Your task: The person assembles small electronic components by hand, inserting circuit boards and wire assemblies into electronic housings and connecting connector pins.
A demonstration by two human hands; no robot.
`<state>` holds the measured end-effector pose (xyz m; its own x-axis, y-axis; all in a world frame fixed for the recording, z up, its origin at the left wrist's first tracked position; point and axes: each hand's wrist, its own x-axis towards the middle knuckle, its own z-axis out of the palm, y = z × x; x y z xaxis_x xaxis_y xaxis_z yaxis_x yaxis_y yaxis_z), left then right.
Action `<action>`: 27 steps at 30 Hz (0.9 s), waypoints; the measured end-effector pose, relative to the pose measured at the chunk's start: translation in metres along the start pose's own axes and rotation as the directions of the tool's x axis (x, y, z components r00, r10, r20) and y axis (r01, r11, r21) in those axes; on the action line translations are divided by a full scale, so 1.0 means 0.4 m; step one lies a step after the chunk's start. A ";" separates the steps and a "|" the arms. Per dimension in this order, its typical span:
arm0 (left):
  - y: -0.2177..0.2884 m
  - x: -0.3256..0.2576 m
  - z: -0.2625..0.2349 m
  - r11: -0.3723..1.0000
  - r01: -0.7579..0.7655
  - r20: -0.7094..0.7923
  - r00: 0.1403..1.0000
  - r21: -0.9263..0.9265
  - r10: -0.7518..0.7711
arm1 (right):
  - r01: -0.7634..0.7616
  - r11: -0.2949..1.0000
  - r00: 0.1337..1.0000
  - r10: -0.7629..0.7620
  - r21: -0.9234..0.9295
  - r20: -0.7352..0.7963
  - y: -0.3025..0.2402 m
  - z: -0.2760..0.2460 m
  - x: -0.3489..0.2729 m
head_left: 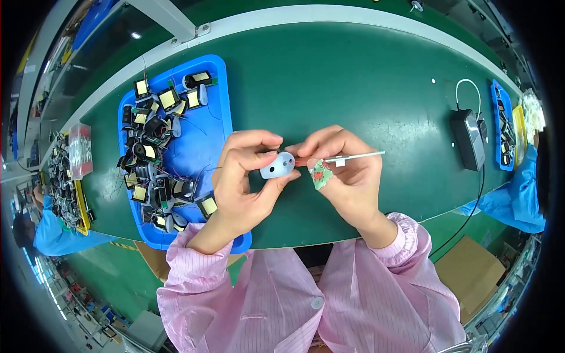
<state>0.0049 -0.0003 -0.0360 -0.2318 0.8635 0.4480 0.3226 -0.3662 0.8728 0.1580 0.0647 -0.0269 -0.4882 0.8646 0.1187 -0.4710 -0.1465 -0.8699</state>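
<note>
Here in mid-view, above the green bench (376, 76), sits a pale blue-grey housing (278, 166), smooth and rounded, its dark round holes showing! The left hand (240, 175) pinches it between thumb and fingers; the right hand (348, 179), green patterned wrap on the thumb, grips a thin pale rod (366, 155). Over to the left, a blue tray (203, 141) brims along one side with black, yellow-faced units (168, 99); far right, a narrow blue tray (507, 165) carries small dark parts (504, 126).
</note>
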 end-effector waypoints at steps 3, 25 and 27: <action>-0.003 -0.004 0.004 1.000 -0.007 -0.011 1.000 0.005 0.007 | 0.036 0.995 0.999 -0.036 -0.089 0.008 -0.005 0.001 -0.003; 0.012 0.017 -0.009 0.936 -0.334 0.050 0.942 0.110 0.331 | 0.328 0.825 0.942 -0.323 -0.459 0.092 -0.044 0.041 -0.010; 0.015 0.014 -0.016 0.936 -0.338 0.059 0.941 0.104 0.333 | 0.380 0.780 0.919 -0.381 -0.497 0.104 -0.050 0.047 -0.014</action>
<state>-0.0004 0.0001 -0.0268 -0.0565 0.7112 0.7007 0.4754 -0.5980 0.6453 0.1562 0.0536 -0.0012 -0.3451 0.8001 0.4906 -0.1877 0.4533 -0.8714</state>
